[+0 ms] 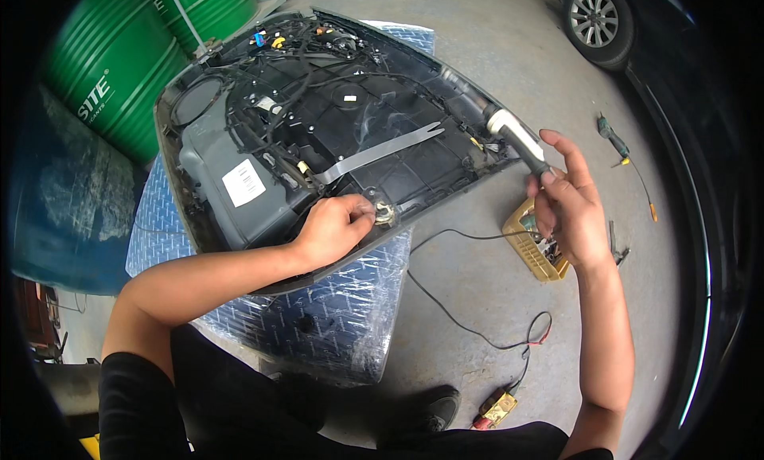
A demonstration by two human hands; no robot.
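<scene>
A large dark car door panel (406,94) lies inside-up in front of me, with wiring and connectors across its back. My left hand (338,228) reaches over its near edge. Its thumb and fingers are pinched together beside a small pale fitting (384,213) in a hole; anything between the fingertips is hidden. My right hand (574,201) is closed around the dark handle of a stick-shaped tool with a white section (516,135). The tool points up and left past the panel's right edge; its exact kind is unclear. A grey forked pry bar (378,153) lies across the panel.
The panel rests on a film-wrapped blue support (318,321). A yellow basket (541,257) stands on the floor at right. A black cable (454,321) runs to a yellow-and-red device (496,410). Green drums (111,58) stand left; a dark car (684,142) is at right.
</scene>
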